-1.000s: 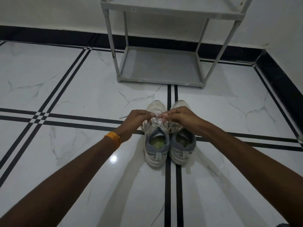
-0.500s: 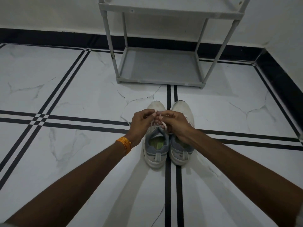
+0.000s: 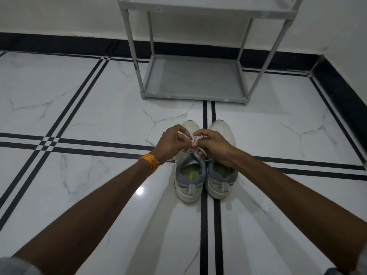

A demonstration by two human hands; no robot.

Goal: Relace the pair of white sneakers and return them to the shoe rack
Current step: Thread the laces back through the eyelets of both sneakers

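Two white sneakers with grey collars stand side by side on the floor, toes pointing away from me: the left sneaker [image 3: 189, 181] and the right sneaker [image 3: 221, 175]. My left hand [image 3: 171, 141] and my right hand [image 3: 213, 144] meet above the left sneaker's tongue. Both pinch its white lace [image 3: 194, 140], which forms a small loop between the fingertips. The laced fronts of both shoes are mostly hidden under my hands. The grey shoe rack [image 3: 193, 95] stands just beyond the shoes.
The rack's bottom shelf is bare and an upper shelf [image 3: 204, 8] crosses the top of the view. A white wall with a black skirting [image 3: 59, 43] runs behind it and along the right side. The floor is glossy white tile with black stripes.
My hands have drawn closer together over the left sneaker and the lace now shows a loop between them. The view has shifted slightly so the shoes sit lower in the frame.
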